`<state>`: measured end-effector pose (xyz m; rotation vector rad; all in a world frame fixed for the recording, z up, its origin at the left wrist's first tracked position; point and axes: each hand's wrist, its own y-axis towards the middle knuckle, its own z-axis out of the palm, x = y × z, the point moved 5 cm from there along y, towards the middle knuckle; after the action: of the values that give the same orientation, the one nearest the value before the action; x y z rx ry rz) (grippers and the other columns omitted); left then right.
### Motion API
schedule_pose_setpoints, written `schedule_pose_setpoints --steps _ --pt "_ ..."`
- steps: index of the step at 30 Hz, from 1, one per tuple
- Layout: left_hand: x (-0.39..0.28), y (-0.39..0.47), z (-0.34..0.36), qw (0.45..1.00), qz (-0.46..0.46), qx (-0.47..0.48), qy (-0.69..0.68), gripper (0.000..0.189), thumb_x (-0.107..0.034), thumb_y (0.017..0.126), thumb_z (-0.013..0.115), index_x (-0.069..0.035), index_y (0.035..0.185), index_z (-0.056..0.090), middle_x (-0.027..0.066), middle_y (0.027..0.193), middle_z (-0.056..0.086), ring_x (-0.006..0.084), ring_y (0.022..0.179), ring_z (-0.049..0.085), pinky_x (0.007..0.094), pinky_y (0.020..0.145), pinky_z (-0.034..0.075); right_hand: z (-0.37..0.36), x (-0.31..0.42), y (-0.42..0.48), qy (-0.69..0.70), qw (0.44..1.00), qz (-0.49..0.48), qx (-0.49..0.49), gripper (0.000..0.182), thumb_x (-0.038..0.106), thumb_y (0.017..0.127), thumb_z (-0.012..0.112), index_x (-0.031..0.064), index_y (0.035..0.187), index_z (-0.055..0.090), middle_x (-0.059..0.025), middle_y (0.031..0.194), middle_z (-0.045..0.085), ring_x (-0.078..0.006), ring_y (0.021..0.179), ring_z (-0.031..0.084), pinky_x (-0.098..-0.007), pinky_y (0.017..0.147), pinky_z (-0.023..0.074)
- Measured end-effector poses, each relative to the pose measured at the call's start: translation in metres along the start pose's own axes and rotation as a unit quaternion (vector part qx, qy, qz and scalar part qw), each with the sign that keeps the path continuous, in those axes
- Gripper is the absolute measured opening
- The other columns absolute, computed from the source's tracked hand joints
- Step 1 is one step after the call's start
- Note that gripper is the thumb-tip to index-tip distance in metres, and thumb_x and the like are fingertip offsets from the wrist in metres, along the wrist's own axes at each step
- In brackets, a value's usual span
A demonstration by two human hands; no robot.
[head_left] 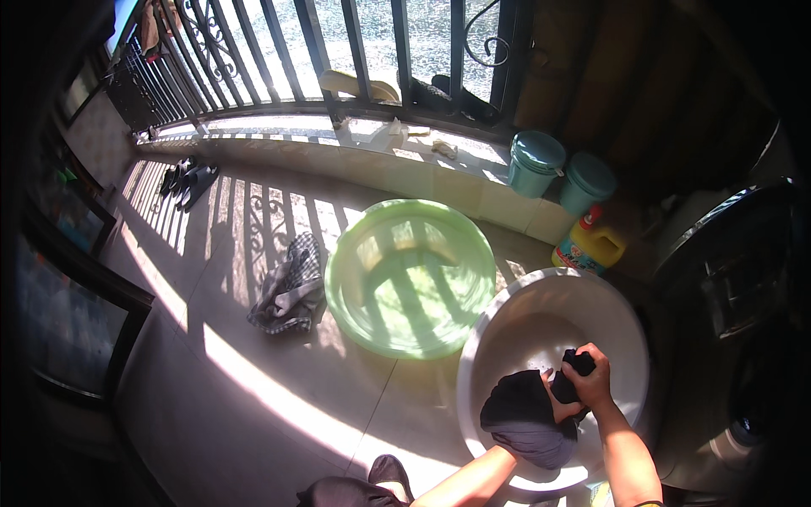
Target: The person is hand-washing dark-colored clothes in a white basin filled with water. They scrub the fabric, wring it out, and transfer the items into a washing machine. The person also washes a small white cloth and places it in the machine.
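Note:
Over a white plastic tub (470, 405), both hands hold a dark wet-looking cloth or garment (516, 402). My right hand (590, 377) is closed around its bunched upper end. Lower down, my left hand (559, 399) grips the same fabric, with much of the hand covered by the cloth. A wide fold of the garment hangs over my left wrist. Shallow cloudy water with a few suds (538, 355) shows in the tub. Touching or nearly touching the tub on its left is a light green plastic basin (347, 317) holding clear liquid.
A crumpled checked cloth (291, 288) lies on the tiled floor. Behind the tub stand a yellow detergent jug (589, 244) and two lidded teal buckets (535, 166) (588, 182). Dark slippers (189, 180) lie farther off. A metal railing (310, 51) runs along the ledge; a dark appliance-like object (716, 285) stands right.

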<state>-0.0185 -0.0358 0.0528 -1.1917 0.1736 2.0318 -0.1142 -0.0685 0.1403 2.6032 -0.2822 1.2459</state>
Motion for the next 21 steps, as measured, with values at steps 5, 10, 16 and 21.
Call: schedule_pose_setpoints --steps 5,10,16,21 --pt "0.004 0.022 0.007 0.999 -0.004 0.034 -0.021 0.072 -0.01 0.064 0.081 -0.004 0.125 0.043 0.0049 0.111 0.055 0.0166 0.107 0.051 0.0316 0.095 0.04 -0.021 -0.008 0.008 0.131 0.991 0.009 -0.012 0.026 0.01 0.068 0.075 0.0066 0.077 0.051 0.0 0.072 0.051 -0.0109 0.069 0.05 -0.0266 0.066 0.0429" --pt "-0.018 0.008 0.014 0.993 0.033 0.093 -0.064 0.071 -0.009 0.065 0.08 -0.003 0.125 0.043 0.0058 0.114 0.054 0.0164 0.108 0.05 0.0311 0.096 0.039 -0.022 0.0 -0.003 0.145 0.989 0.003 -0.005 0.025 0.009 0.069 0.074 0.008 0.077 0.05 0.0003 0.073 0.051 -0.0096 0.071 0.049 -0.0255 0.068 0.0414" --pt "-0.04 -0.003 0.019 0.993 0.023 -0.009 0.112 0.073 -0.01 0.056 0.076 0.0 0.122 0.045 0.0109 0.103 0.059 0.0197 0.098 0.056 0.0307 0.087 0.045 -0.031 0.03 -0.004 0.073 0.997 -0.025 -0.025 0.044 0.011 0.068 0.076 0.0064 0.108 0.058 -0.0056 0.097 0.059 -0.0155 0.093 0.056 -0.0286 0.085 0.0439" --pt "-0.037 -0.008 0.027 0.999 0.025 0.048 0.008 0.071 -0.005 0.06 0.075 -0.002 0.125 0.045 0.008 0.108 0.059 0.0195 0.103 0.055 0.0311 0.093 0.042 -0.049 0.028 0.007 0.193 0.936 0.054 0.29 0.089 0.02 0.056 0.086 0.0065 0.133 0.044 -0.0084 0.121 0.055 -0.0196 0.115 0.05 -0.033 0.101 0.0361"
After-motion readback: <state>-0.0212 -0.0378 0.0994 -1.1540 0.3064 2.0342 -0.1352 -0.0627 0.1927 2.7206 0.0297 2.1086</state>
